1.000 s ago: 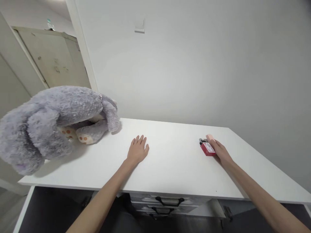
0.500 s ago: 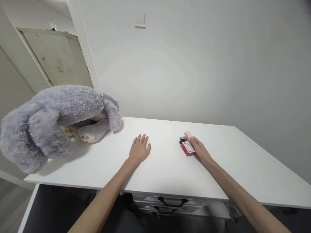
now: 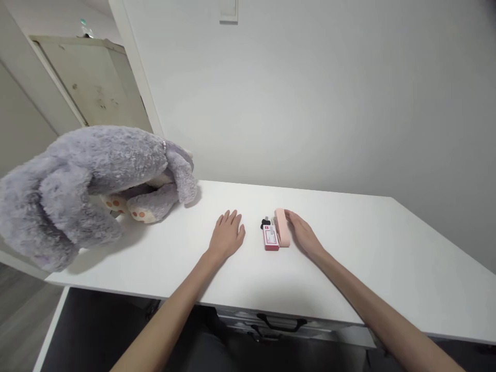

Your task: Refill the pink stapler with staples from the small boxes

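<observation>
My left hand (image 3: pixel 227 233) lies flat on the white tabletop, fingers apart, holding nothing. Just right of it sit a black binder clip (image 3: pixel 265 223), a small red-and-white box (image 3: pixel 270 237) that looks like a staple box, and a pink stapler (image 3: pixel 282 228), close together. The stapler's left side is against or very near the box. My right hand (image 3: pixel 304 232) is on the stapler's right side, fingers stretched out and fingertips close to its far end; whether they touch it I cannot tell.
A large grey plush toy (image 3: pixel 104 160) covers the left end of the white table (image 3: pixel 368 248). Behind the table stands a grey wall (image 3: pixel 302 103) with a switch (image 3: pixel 229 10). Drawers with black handles (image 3: pixel 282 324) are under the front edge.
My right hand has moved left, bringing the stapler, box and clip toward my left hand, and its grip on the stapler has opened. The left hand stays flat. The view has shifted slightly.
</observation>
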The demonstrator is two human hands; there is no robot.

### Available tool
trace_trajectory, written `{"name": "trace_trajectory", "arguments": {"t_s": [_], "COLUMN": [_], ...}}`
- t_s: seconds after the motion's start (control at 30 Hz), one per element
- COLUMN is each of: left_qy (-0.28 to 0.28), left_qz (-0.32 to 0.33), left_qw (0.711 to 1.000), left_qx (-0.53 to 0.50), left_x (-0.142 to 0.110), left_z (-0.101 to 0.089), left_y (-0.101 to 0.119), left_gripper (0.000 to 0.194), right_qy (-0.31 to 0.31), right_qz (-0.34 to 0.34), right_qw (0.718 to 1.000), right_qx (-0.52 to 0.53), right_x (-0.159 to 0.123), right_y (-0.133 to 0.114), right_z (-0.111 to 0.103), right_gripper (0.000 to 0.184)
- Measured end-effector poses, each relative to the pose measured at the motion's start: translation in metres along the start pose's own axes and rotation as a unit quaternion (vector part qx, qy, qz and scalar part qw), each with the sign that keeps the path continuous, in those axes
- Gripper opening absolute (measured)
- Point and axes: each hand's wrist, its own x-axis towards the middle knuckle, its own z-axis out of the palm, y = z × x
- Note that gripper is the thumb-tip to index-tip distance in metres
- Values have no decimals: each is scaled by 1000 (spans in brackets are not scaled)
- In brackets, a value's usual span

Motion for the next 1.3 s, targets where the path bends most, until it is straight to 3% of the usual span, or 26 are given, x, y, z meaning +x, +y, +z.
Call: {"name": "trace_trajectory", "arguments": {"t_s": [0.17, 0.33, 0.43, 0.57, 0.7, 0.93, 1.3], "left_qy": [49, 71, 71, 35, 0, -30, -42], "left_qz": [68, 141, 162, 189, 199, 196, 182], "left_qw": [988, 965, 958, 954, 951, 954, 959], "left_qx": [-132, -210, -225, -231, -238, -226, -212], "left_x": [-7, -12, -12, -10, -7, -4, -3], "left_z": [-14, -29, -32, -33, -31, -27, -23], "left_y": [4, 18, 29, 38, 44, 49, 48], "left_gripper": [35, 25, 36, 64, 81, 73, 77], "right_qy": [-14, -72, -107, -127, -129, -134, -139], "right_qz": [22, 3, -11, -26, -29, -27, 11], "right_qw": [998, 994, 990, 989, 988, 985, 981], "right_qx": [63, 86, 86, 71, 76, 106, 136], "right_x": [28, 30, 26, 23, 23, 27, 26], "right_y": [-1, -8, -13, -18, -17, -18, -26], "right_z": [-6, -8, -9, -8, -7, -12, -20], "right_gripper": [66, 54, 57, 62, 62, 52, 48]}}
